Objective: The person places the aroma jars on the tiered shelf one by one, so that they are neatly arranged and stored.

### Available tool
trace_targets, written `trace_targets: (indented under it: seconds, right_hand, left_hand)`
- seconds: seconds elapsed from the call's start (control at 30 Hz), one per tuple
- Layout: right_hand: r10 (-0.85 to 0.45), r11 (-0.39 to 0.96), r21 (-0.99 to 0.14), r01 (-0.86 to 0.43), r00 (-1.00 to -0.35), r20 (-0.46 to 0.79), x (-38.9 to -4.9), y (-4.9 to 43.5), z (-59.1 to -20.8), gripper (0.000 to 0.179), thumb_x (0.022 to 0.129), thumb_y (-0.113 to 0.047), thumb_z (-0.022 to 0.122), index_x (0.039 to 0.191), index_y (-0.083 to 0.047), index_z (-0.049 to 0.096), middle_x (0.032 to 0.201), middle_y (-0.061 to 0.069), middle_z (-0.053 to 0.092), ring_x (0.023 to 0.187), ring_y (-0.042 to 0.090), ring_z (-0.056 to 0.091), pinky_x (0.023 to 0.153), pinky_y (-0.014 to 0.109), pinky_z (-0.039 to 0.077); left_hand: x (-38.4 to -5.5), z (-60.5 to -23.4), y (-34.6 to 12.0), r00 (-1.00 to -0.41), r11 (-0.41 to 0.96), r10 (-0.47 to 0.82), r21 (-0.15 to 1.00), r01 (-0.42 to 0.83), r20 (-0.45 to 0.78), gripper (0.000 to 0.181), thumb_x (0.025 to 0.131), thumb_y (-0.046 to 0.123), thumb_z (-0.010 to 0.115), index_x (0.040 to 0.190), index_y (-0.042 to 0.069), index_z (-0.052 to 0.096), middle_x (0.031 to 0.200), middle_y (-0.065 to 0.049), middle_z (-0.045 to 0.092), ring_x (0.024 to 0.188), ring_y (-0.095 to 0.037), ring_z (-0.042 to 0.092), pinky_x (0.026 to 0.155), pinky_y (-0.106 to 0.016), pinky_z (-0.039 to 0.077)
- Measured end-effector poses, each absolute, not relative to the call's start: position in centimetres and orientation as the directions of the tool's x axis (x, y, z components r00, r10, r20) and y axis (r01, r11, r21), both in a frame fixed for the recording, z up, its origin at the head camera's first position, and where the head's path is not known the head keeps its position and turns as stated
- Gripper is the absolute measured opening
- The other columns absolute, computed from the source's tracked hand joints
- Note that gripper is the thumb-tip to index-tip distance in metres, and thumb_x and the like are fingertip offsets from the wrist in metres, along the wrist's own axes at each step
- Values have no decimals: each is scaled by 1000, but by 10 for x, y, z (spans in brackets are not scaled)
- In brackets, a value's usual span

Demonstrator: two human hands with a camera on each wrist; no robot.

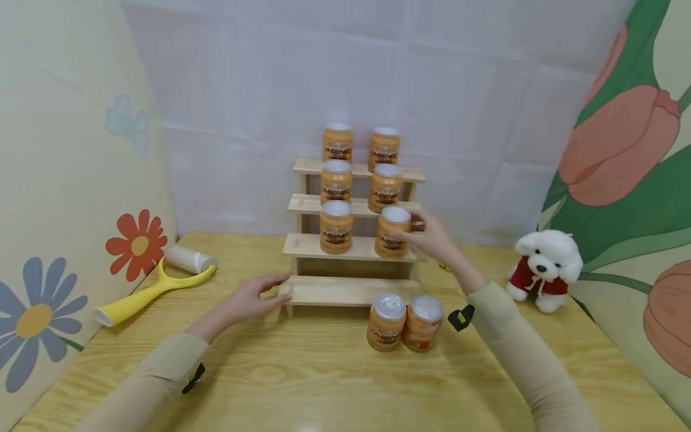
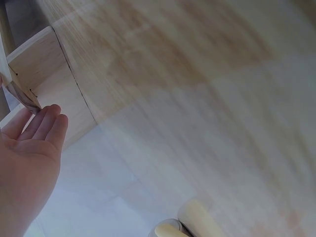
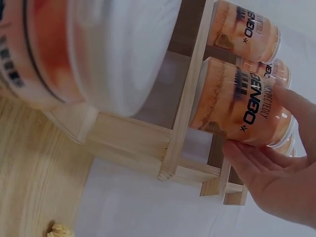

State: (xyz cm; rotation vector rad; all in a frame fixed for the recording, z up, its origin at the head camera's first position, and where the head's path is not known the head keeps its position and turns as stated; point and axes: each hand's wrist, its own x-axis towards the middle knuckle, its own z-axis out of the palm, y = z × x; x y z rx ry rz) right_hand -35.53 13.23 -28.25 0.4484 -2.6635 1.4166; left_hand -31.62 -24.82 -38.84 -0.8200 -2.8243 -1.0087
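Note:
My right hand holds an orange can with a pale lid, thumb and fingers on opposite sides. The can stands upright at the right of the second tier from the bottom of a wooden stepped rack. In the right wrist view, the held can has its base at the shelf board. My left hand touches the left end of the lowest tier, its fingers extended at the board's corner. Another can stands left of the held one. Two more pairs occupy the upper tiers.
Two cans, a left one and a right one, stand side by side before the rack's right end. A yellow Y-shaped object and a pale roll lie at left. A white plush dog sits at right.

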Motion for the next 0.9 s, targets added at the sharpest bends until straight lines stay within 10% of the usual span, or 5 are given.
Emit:
trace_targets:
  seconds: [0.9]
  right_hand:
    - [-221, 476, -802, -360, -932, 287, -351, 132, -289, 62, 84, -20, 72, 136, -1, 45, 129, 22, 54, 117, 37, 54, 101, 46, 46]
  left_hand:
    - [-317, -389, -249, -851, 661, 474, 548, 513, 225, 59, 92, 36, 59, 135, -3, 47, 136, -23, 50, 120, -42, 51, 100, -51, 45]
